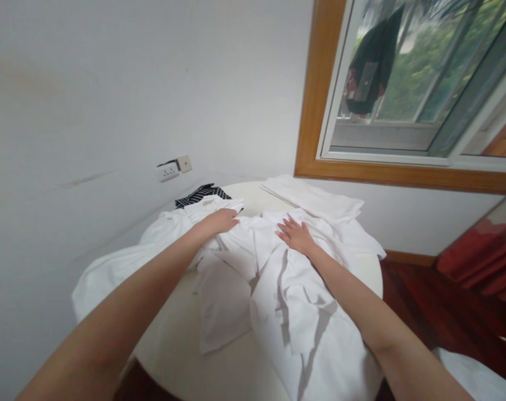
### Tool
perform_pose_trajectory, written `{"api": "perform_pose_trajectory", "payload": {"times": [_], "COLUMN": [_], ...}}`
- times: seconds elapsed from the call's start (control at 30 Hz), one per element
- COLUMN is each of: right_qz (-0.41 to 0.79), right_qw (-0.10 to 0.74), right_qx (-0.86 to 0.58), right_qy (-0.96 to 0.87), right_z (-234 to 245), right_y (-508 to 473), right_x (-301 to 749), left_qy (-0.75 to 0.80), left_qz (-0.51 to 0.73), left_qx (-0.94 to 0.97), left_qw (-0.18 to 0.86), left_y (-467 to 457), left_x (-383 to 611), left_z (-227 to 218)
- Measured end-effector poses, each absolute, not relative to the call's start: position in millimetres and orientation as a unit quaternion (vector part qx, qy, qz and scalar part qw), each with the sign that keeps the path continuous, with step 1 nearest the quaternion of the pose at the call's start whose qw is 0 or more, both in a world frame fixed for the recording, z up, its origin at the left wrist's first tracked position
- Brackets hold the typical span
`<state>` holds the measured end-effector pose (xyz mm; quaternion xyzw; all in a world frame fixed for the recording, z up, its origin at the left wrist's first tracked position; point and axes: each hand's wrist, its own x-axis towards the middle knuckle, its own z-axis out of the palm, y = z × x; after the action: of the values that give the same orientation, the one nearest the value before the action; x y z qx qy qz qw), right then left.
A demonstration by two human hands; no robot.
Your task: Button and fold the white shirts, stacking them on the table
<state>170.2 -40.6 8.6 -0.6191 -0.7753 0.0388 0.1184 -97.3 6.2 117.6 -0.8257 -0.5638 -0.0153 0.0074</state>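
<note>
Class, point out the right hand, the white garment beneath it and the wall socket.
Right hand [298, 236], head view: its back.
White garment [299, 303], head view: crumpled middle.
Wall socket [168, 171], head view: faceplate.

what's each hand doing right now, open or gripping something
Left hand: on crumpled white fabric; whether it grips cannot be told.
Right hand: open, spread on white fabric, not gripping.

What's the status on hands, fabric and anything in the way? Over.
Left hand on rumpled white fabric. Right hand spread open on fabric. Folded white cloth just beyond.
</note>
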Motion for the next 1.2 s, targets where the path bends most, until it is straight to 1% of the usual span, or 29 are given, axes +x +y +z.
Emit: {"api": "perform_pose_trajectory", "payload": {"times": [0.07,0.13,0.27,0.37,0.47,0.57,0.63,0.7,0.77,0.87,0.93,1.0,1.13,1.2], "right_qz": [0.044,0.05,0.055,0.054,0.053,0.057,0.06,0.061,0.055,0.033,0.013,0.005,0.023,0.036], "right_qw": [0.123,0.128,0.133,0.136,0.138,0.135,0.139,0.147,0.161,0.198,0.221,0.224,0.197,0.181], "right_qx": [-0.625,-0.621,-0.603,-0.601,-0.604,-0.609,-0.608,-0.605,-0.605,-0.602,-0.603,-0.598,-0.546,-0.524], "right_qy": [-0.769,-0.772,-0.785,-0.786,-0.783,-0.78,-0.78,-0.78,-0.778,-0.773,-0.766,-0.77,-0.814,-0.831], "right_z": [9.5,10.3,11.1,11.2,11.1,10.1,8.5,6.8,5.8,6.3,7.2,7.4,5.3,4.5], "right_y": [-41.8,-42.6,-43.6,-43.9,-42.8,-39.7,-37.2,-35.4,-34.8,-35.8,-36.3,-35.8,-30.0,-25.8], "right_x": [170.3,170.5,171.0,171.3,171.9,173.6,175.1,176.4,177.0,176.0,174.7,173.5,174.0,175.2], "left_qy": [-0.579,-0.585,-0.509,-0.471,-0.502,-0.569,-0.59,-0.597,-0.606,-0.621,-0.609,-0.573,-0.481,-0.456], "left_qz": [0.041,0.063,0.085,0.1,0.096,0.085,0.108,0.138,0.145,0.101,0.072,0.063,0.081,0.068], "left_qx": [-0.813,-0.802,-0.846,-0.863,-0.843,-0.809,-0.796,-0.787,-0.778,-0.763,-0.769,-0.793,-0.854,-0.871], "left_qw": [0.048,0.1,0.134,0.154,0.167,0.123,0.082,0.068,0.084,0.145,0.181,0.198,0.181,0.169], "left_y": [9.9,16.3,37.2,47.0,44.9,36.3,28.8,18.9,6.6,-10.0,-13.6,-8.5,13.9,18.3], "left_x": [-98.7,-103.2,-117.7,-122.8,-117.3,-109.8,-108.6,-110.4,-113.1,-116.0,-118.5,-123.7,-138.5,-138.2], "left_z": [133.2,149.5,166.7,155.6,133.4,117.5,114.6,116.5,120.2,123.5,122.9,121.4,122.2,124.6]}}
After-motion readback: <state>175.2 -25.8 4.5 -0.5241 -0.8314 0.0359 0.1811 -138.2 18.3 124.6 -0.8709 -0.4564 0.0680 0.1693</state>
